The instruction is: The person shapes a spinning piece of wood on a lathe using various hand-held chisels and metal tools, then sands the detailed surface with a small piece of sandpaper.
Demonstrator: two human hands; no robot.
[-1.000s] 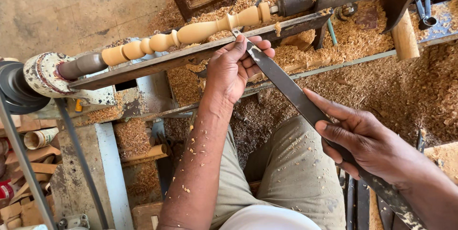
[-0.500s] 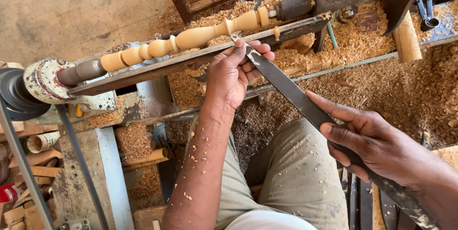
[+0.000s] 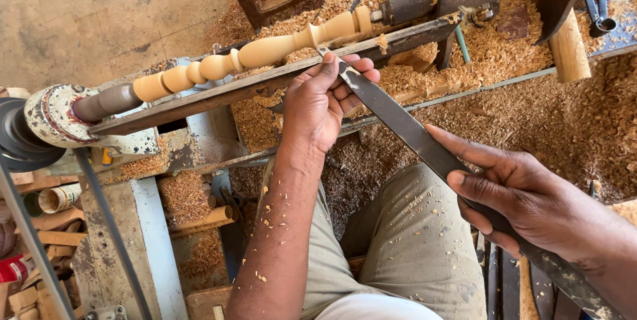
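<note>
Both hands clamped on your long chisel (image 3: 411, 135): left hand (image 3: 322, 104) pins its tip at the spindle (image 3: 265, 50), right hand (image 3: 524, 197) steers—mid-shaping, next needs steady pressure.

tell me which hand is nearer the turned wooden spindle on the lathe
Left. The left hand sits just below the spindle, pressing the chisel blade on the tool rest. The right hand is farther back, gripping the chisel's handle end.

A woodturning workshop: a pale turned spindle (image 3: 265, 49) sits mounted on a worn metal lathe (image 3: 60, 121), with a drive belt (image 3: 109, 227) running down at 8 o'clock. Wood shavings (image 3: 564, 121) blanket the bed and floor toward 3 o'clock, and offcuts (image 3: 40, 254) pile at 9 o'clock.
</note>
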